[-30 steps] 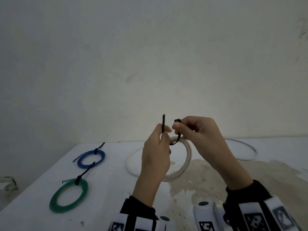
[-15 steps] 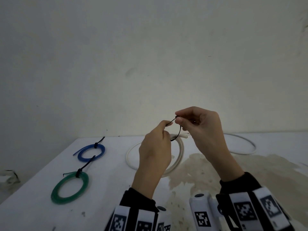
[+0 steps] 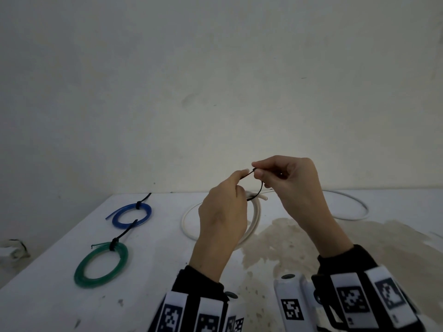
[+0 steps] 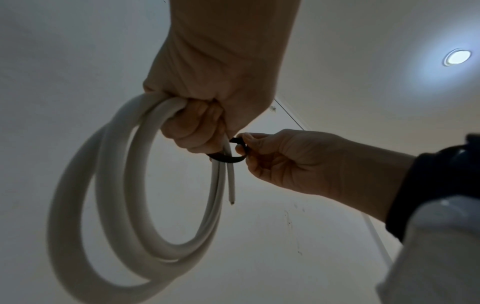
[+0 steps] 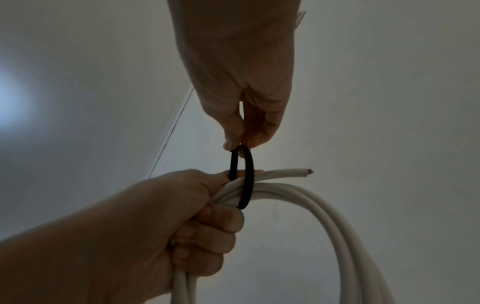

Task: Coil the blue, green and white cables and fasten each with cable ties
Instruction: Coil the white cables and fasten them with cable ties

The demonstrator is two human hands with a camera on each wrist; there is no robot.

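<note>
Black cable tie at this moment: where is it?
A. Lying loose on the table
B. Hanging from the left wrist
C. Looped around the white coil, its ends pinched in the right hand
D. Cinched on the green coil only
C. The black cable tie loops around the white coil gripped by the left hand, while the right hand pinches its top.

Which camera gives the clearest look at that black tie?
The right wrist view: the tie loops fully around the white cable. In the left wrist view fingers hide part of it; the head view shows only a thin sliver.
</note>
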